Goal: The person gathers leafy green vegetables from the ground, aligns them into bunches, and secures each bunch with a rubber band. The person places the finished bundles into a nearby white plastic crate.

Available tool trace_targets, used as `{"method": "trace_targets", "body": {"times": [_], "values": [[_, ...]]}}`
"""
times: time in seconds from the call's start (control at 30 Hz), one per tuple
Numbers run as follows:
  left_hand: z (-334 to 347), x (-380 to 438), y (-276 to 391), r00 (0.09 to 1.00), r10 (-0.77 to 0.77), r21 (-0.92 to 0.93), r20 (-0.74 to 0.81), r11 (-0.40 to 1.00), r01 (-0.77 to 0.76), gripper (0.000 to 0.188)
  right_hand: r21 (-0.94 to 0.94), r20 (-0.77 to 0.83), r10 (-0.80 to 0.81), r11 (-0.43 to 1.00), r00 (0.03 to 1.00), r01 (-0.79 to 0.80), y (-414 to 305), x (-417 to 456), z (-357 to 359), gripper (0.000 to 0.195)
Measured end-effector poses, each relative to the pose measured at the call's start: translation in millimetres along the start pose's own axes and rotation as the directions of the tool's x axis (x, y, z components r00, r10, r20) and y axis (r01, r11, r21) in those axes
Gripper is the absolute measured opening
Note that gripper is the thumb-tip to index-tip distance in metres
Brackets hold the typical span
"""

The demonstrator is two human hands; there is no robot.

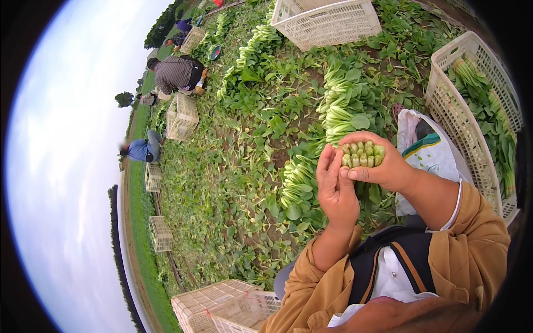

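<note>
My right hand point(381, 162) grips a bundle of leafy green stalks point(363, 155), its cut stem ends facing me. The thumb lies along the near side and the fingers wrap over the far side. My left hand point(338, 187) cups the bundle's left side, fingertips and thumb pressed against the stems. The leaves of this bundle are mostly hidden beneath my hands. Just beyond, a row of cut greens point(339, 104) lies on the ground with pale stems toward the left. A smaller pile of greens point(297, 183) lies left of my left hand.
A plastic crate point(464, 120) with banded greens point(495, 108) stands at right, beside a white plastic bag point(433, 154). Another crate point(329, 25) stands ahead; crates point(225, 304) sit at lower left. Several people, including one in a checked shirt point(175, 75), are in the field.
</note>
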State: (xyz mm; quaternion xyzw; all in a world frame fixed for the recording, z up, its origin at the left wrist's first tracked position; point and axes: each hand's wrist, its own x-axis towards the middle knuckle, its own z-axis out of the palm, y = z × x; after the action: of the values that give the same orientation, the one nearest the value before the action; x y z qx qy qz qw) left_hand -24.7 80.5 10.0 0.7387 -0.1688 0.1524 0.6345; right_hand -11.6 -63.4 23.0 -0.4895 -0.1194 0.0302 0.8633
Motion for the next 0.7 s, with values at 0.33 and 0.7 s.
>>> {"method": "trace_targets", "body": {"times": [0.33,0.7], "values": [[8,0,-13,0.997,-0.049,-0.361,0.055,0.93,0.066,0.045,-0.151,0.0,-0.054,0.987,0.999,0.054,2,-3,2,0.055],[8,6,-82,0.929,-0.205,-0.719,0.307,0.59,0.368,0.054,-0.179,-0.221,0.042,0.98,0.974,-0.082,31,14,-19,0.057]]}}
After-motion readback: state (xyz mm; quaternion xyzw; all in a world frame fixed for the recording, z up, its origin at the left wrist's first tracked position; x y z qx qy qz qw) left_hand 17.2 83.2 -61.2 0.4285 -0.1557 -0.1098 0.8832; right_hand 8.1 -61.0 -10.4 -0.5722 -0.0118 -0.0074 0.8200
